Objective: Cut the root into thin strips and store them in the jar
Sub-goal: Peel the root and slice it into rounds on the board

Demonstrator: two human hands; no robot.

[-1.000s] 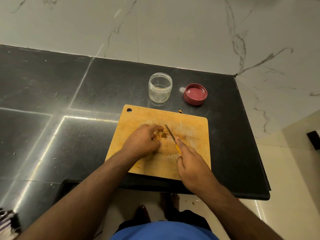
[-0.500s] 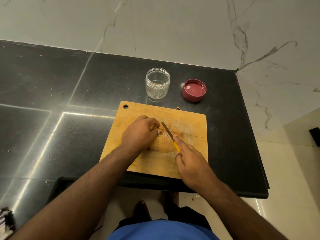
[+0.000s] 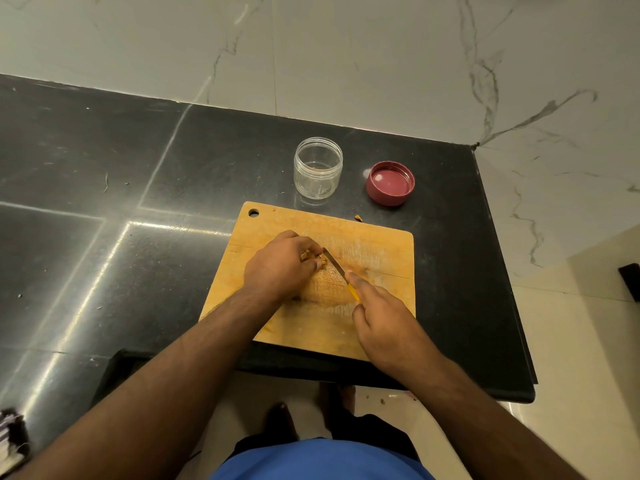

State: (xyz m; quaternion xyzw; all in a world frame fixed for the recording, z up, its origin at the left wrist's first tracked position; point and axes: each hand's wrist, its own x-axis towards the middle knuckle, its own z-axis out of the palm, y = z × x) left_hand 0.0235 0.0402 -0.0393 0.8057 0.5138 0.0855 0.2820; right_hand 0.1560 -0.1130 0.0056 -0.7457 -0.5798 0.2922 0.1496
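A person stands at a black stone counter (image 3: 104,174), slicing a small piece of root (image 3: 313,257) near the middle of a wooden cutting board (image 3: 377,251). The left hand (image 3: 278,268) curls over the root, fingertips pinning it to the board, so little of it shows. The right hand (image 3: 382,327) grips the yellow handle of a small knife (image 3: 334,266), forefinger laid along the spine, blade angled against the root beside the left fingertips. Just beyond the board's far edge stands an open clear jar (image 3: 318,173), apparently with no strips inside, its red lid (image 3: 390,182) lying upturned beside it. One scrap (image 3: 358,218) rests at the board's far edge. Cutting appears to be under way, with storing not begun. The next stroke calls for a steady downward press close to the fingertips without nicking them.
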